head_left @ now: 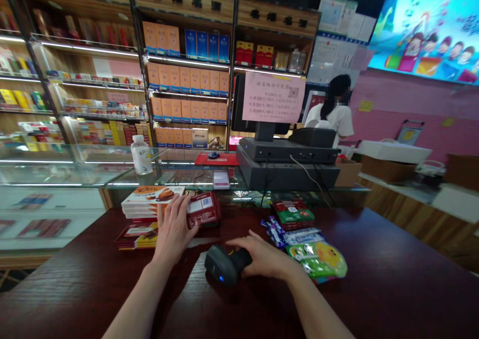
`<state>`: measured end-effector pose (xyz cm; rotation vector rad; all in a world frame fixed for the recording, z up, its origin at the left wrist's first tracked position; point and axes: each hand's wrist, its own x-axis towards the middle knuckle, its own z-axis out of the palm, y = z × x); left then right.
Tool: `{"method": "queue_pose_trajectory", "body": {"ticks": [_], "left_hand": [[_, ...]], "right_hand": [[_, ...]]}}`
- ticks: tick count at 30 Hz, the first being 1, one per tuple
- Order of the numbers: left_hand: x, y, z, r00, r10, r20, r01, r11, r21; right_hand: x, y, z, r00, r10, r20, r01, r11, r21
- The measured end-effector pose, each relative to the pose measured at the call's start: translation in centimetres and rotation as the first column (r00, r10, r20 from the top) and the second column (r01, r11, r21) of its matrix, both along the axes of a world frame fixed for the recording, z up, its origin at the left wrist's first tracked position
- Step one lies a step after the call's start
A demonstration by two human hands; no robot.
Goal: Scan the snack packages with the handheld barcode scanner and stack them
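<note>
My left hand [174,228] grips a red packet [204,209] with a printed barcode panel, just above the dark wooden counter [374,284]. Its fingers lie close beside a stack of orange-and-white boxes [151,202], and a flat box [136,237] sits beneath. My right hand [267,259] is closed around a black handheld barcode scanner [224,264] with a small blue light. To its right lie red-and-green packets [292,213], blue-and-white wrapped bars [295,237], and a green bag with a yellow duck [318,260].
A black till with a monitor [286,164] stands behind the counter's glass case [75,172], beside a water bottle [141,155]. Shelves of boxed goods [187,80] fill the back wall. A person in white [335,114] stands at the far right.
</note>
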<state>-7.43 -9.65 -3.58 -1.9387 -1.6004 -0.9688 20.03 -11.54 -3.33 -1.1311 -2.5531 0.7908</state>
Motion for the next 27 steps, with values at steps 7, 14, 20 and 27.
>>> {"method": "queue_pose_trajectory", "body": {"ticks": [7,14,20,27], "left_hand": [[0.0,-0.2,0.1,1.000,0.013,0.006,-0.013,1.000,0.024],[0.0,-0.1,0.1,1.000,0.013,0.016,-0.014,0.999,0.038],[-0.1,0.1,-0.2,0.999,0.005,0.036,-0.006,0.999,0.034],[-0.4,0.3,-0.7,1.000,-0.005,0.007,0.005,1.000,0.027]], "right_hand": [[0.0,0.0,0.7,0.982,-0.118,-0.147,0.126,0.991,0.042],[0.3,0.0,1.5,0.946,-0.202,-0.253,0.232,0.968,0.094],[0.9,0.1,1.6,0.901,-0.246,-0.358,0.302,0.947,0.109],[1.7,0.2,1.9,0.850,-0.233,-0.473,0.293,0.954,0.057]]}}
